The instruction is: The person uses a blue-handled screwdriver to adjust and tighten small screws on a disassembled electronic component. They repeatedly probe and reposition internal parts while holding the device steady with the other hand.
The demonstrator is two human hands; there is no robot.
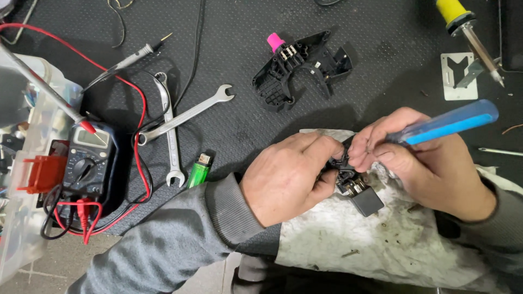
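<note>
Left hand: the left hand (286, 177) is curled tight round a small black electrical part (357, 190), fingers folded over its upper end, thumb tucked in, nothing slack about that hold
Right hand: the right hand (419, 163) is closed round a screwdriver (447, 124) with a clear blue handle, fingertips pinched low near the shaft, handle sticking up and out to the right
Tool tip: hidden between the two sets of fingers, so I cannot tell whether it sits in a screw or pries at a seam
The part: held just above a dirty white cloth (381, 239) on the person's lap, its boxy black lower end poking out under the hands, metal terminals showing on it
Done so far, by my reading: a black plastic housing (302, 68) with a pink button lies open and face-up on the black mat (381, 32), well apart from the hands, looks like the shell is already off
Loose bits: a small screw (350, 253) and some specks lie on the cloth, suggesting fasteners are already out
Left to do, as I judge it: the small part is not yet separated or settled, both hands are busy on it
Idle kit: two spanners (177, 122), a green lighter (199, 170) and a multimeter (87, 160) with red and black leads sit off to the left, a soldering iron (471, 32) with a yellow grip rests top right, none touched
</note>
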